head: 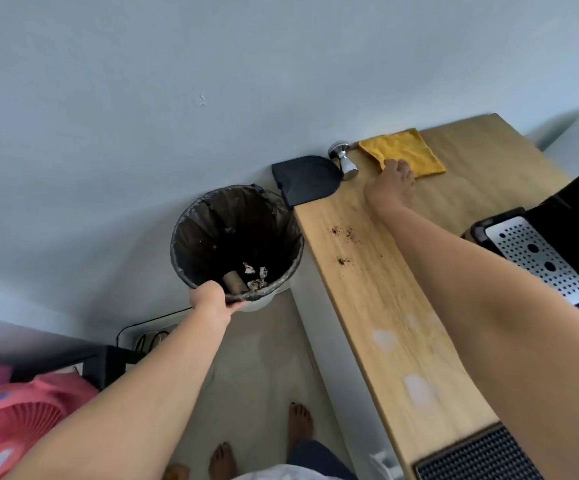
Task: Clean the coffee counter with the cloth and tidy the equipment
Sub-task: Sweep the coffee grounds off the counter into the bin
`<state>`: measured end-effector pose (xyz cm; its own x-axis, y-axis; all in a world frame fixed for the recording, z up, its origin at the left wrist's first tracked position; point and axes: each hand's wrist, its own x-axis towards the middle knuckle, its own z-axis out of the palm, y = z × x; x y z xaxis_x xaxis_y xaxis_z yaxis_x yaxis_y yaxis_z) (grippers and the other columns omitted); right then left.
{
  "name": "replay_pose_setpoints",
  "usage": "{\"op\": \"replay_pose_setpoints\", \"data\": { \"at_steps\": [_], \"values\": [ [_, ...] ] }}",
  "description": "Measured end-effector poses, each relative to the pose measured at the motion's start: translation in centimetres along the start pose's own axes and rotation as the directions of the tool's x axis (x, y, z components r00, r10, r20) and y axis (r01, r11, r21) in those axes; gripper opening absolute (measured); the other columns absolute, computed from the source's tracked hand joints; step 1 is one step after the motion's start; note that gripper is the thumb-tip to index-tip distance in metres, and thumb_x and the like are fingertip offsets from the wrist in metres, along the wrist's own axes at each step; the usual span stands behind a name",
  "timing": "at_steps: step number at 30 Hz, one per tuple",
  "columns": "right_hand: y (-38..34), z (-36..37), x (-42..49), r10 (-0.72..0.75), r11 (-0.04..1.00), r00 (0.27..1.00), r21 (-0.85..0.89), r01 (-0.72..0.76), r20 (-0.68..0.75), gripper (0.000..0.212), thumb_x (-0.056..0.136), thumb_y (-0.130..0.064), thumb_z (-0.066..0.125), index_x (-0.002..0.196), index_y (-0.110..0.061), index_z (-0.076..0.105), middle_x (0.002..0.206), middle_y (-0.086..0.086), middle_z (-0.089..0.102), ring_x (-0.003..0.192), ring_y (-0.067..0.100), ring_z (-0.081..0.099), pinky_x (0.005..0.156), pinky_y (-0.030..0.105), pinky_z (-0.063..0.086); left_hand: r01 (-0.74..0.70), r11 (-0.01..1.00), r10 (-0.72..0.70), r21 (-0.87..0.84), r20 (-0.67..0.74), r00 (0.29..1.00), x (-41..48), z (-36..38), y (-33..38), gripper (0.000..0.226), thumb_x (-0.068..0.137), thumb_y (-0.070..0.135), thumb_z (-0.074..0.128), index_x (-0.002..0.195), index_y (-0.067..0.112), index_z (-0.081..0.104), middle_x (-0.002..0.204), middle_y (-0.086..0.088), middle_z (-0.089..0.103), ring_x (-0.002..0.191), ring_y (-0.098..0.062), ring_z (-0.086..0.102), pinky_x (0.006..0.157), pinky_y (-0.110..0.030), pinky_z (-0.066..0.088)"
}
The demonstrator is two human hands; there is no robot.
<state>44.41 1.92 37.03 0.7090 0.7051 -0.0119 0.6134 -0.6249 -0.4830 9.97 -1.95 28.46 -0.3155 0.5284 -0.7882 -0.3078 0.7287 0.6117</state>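
Observation:
A yellow cloth (pixel 407 152) lies flat at the far end of the wooden counter (pixel 385 306). My right hand (pixel 393 181) reaches along the counter, and its fingertips touch the cloth's near edge. Beside the counter, my left hand (pixel 212 301) grips the near rim of a black-lined waste bin (pixel 236 237) and holds it next to the counter's edge. Coffee grounds (pixel 345 237) are scattered on the wood near that edge. A steel tamper (pixel 343 161) lies on its side left of the cloth, next to a black tamping mat (pixel 307 178) that overhangs the counter's corner.
An espresso machine with a perforated metal drip tray (pixel 540 261) stands at the right. A black ridged mat (pixel 482 455) lies at the counter's near end. On the floor are a red fan (pixel 14 427), a power strip with cables (pixel 153 336) and my bare feet (pixel 298 424).

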Motion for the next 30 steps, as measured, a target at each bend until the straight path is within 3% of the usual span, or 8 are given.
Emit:
{"op": "replay_pose_setpoints", "data": {
  "at_steps": [7, 12, 15, 19, 22, 24, 27, 30],
  "values": [
    [1.6, 1.0, 6.2, -0.014, 0.992, 0.997, -0.126, 0.023, 0.069, 0.077, 0.095, -0.041, 0.05, 0.155, -0.009, 0.014, 0.164, 0.016, 0.004, 0.151, 0.032, 0.0, 0.123, 0.045, 0.002, 0.029, 0.994, -0.033, -0.102, -0.036, 0.999, 1.1, 0.8, -1.9, 0.056, 0.093, -0.005, 0.029, 0.144, 0.017, 0.04, 0.132, -0.019, 0.054, 0.089, -0.04, 0.061, 0.045, -0.049, 0.055],
    [2.5, 1.7, 8.9, 0.008, 0.989, 0.996, -0.145, 0.005, 0.086, 0.089, 0.09, -0.058, 0.048, 0.155, -0.009, 0.014, 0.163, 0.017, 0.009, 0.15, 0.034, 0.006, 0.121, 0.048, 0.006, 0.021, 0.994, -0.026, -0.108, -0.042, 0.999, 1.2, 1.5, -2.7, 0.051, 0.095, -0.003, 0.03, 0.143, 0.011, 0.041, 0.132, -0.02, 0.056, 0.094, -0.037, 0.06, 0.059, -0.049, 0.052],
    [2.9, 2.1, 10.0, -0.025, 0.972, 1.0, -0.234, 0.029, 0.018, 0.072, 0.091, -0.054, 0.048, 0.146, -0.01, 0.035, 0.154, 0.017, 0.029, 0.142, 0.037, 0.024, 0.113, 0.05, 0.019, 0.033, 0.992, -0.042, -0.125, -0.067, 0.997, 1.5, 1.8, -3.1, 0.049, 0.096, -0.001, 0.033, 0.143, 0.012, 0.041, 0.13, -0.02, 0.057, 0.09, -0.036, 0.061, 0.063, -0.049, 0.052],
    [3.1, 1.3, 10.8, -0.12, 0.947, 0.992, -0.305, 0.102, -0.039, 0.037, 0.093, -0.028, 0.051, 0.123, -0.008, 0.057, 0.139, 0.02, 0.044, 0.13, 0.04, 0.035, 0.106, 0.048, 0.03, 0.045, 0.989, -0.057, -0.142, -0.084, 0.995, 1.8, 1.9, -3.1, 0.05, 0.095, -0.001, 0.034, 0.143, 0.013, 0.042, 0.128, -0.019, 0.058, 0.081, -0.036, 0.062, 0.061, -0.049, 0.053],
    [3.6, 0.0, 11.0, -0.099, 0.978, 0.995, -0.184, 0.093, -0.021, 0.039, 0.09, -0.022, 0.055, 0.125, -0.005, 0.055, 0.133, 0.021, 0.048, 0.123, 0.039, 0.043, 0.101, 0.044, 0.039, 0.061, 0.988, -0.074, -0.141, -0.089, 0.993, 2.3, 1.5, -3.2, 0.052, 0.094, -0.002, 0.035, 0.142, 0.014, 0.042, 0.128, -0.021, 0.059, 0.09, -0.04, 0.063, 0.051, -0.048, 0.054],
    [4.0, -1.2, 10.8, 0.018, 1.0, 1.0, 0.008, -0.018, 0.0, 0.045, 0.085, -0.021, 0.058, 0.127, -0.007, 0.051, 0.128, 0.017, 0.053, 0.119, 0.035, 0.05, 0.096, 0.042, 0.044, 0.071, 0.988, -0.084, -0.14, -0.09, 0.992, 2.5, 1.4, -3.1, 0.052, 0.093, -0.001, 0.036, 0.142, 0.013, 0.042, 0.128, -0.022, 0.059, 0.087, -0.04, 0.064, 0.046, -0.046, 0.054],
    [5.0, -2.9, 9.6, 0.19, 0.927, 0.982, 0.325, -0.185, 0.018, 0.035, 0.08, -0.023, 0.055, 0.113, -0.014, 0.05, 0.1, 0.009, 0.065, 0.09, 0.028, 0.063, 0.072, 0.038, 0.051, 0.071, 0.988, -0.081, -0.137, -0.07, 0.994, 2.1, 1.5, -2.9, 0.05, 0.094, -0.002, 0.035, 0.143, 0.011, 0.041, 0.13, -0.022, 0.057, 0.092, -0.039, 0.063, 0.055, -0.048, 0.054],
    [6.0, -5.1, 7.9, 0.269, 0.831, 0.963, 0.506, -0.23, -0.004, 0.029, 0.083, -0.027, 0.056, 0.108, -0.012, 0.055, 0.088, 0.002, 0.062, 0.072, 0.018, 0.06, 0.055, 0.028, 0.043, 0.068, 0.988, -0.078, -0.136, -0.066, 0.995, 1.7, 1.7, -2.7, 0.052, 0.094, -0.003, 0.032, 0.143, 0.012, 0.041, 0.131, -0.02, 0.057, 0.097, -0.039, 0.061, 0.062, -0.049, 0.055]
  ]
}}
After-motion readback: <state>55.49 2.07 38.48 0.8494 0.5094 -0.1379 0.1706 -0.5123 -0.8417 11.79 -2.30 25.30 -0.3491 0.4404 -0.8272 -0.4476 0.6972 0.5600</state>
